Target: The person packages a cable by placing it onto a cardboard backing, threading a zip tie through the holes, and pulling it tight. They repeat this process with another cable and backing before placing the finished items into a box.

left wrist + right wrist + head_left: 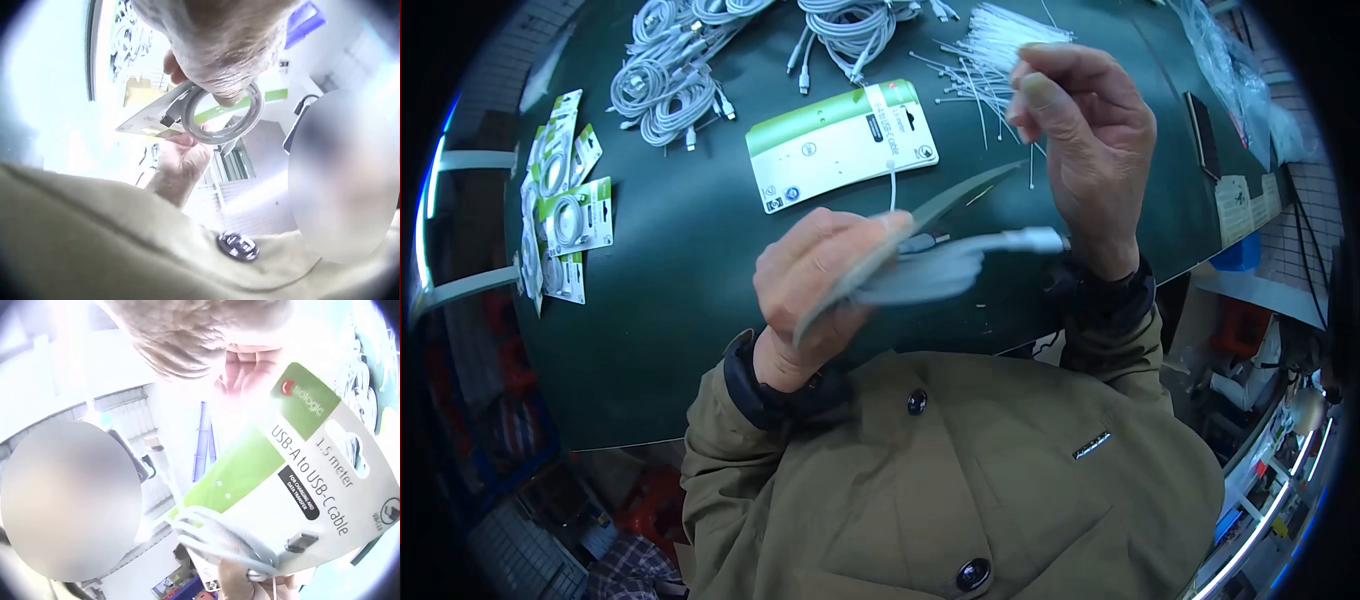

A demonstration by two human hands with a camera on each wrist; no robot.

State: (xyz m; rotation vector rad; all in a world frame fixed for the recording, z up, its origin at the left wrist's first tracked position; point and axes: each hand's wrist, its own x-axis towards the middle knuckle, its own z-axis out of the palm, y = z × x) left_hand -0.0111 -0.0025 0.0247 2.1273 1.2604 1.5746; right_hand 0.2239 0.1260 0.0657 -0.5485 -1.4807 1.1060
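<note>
My left hand (815, 265) grips a green and white package card (965, 192) by its edge, along with a coiled white cable (930, 283). In the right wrist view the card (265, 487) reads "USB-A to USB-C cable", and a metal plug lies against its face. The coil (219, 137) shows as a round loop in the left wrist view, with the left hand's fingers at it. Raised beside the white cable ties (1010, 45), my right hand (1105, 135) has its fingers loosely bent, with nothing visible between them.
Another package card (835, 145) lies flat on the dark green table (660, 350). Bundled cables (670, 85) are heaped at the back. Packaged cables (565, 215) lie at the left edge. A phone (1202, 135) and clear plastic bags (1230, 70) are at the right.
</note>
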